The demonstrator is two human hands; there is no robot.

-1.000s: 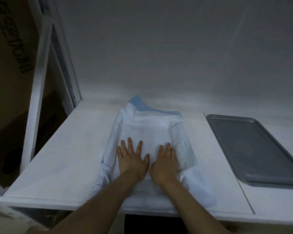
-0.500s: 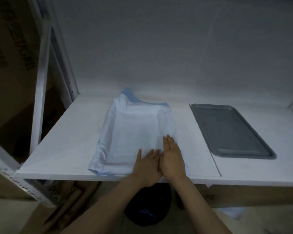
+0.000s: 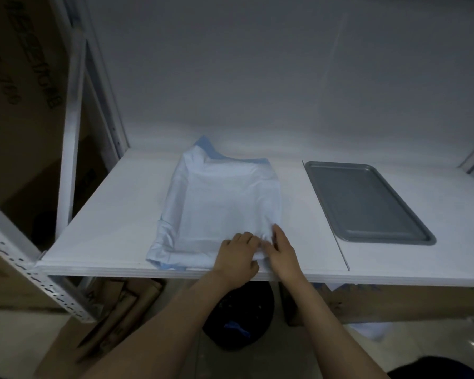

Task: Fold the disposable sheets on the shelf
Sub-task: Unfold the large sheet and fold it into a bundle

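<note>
Sheet (image 3: 225, 203): pale blue disposable sheet, partly folded into a long pad, lying on the white shelf (image 3: 107, 228) left of centre; near edge at the shelf's front lip, far end showing a darker blue layer.
Sheet state: left side bunched and rolled, near-left corner slightly over the front edge; top face fairly flat.
Left hand (image 3: 237, 255): at the sheet's near-right corner, fingers curled, grip looks closed on a pinch of the sheet edge.
Right hand (image 3: 281, 251): just beside the left, touching it, fingers fairly straight on the same corner; thumb side seems to nip the fabric, cannot tell for sure.
Step (judged): taking hold of the near-right corner for the next fold.
Tray (image 3: 367, 203): grey, empty, on the shelf to the right, apart from the sheet.
Below shelf: dark round bin (image 3: 238, 321), cardboard (image 3: 115, 305).
Risk: thin slippery layers may separate if only the top ply is pinched; both hands on one corner leaves the bunched left side free to drag, skewing the fold or sliding the sheet off the front edge.
</note>
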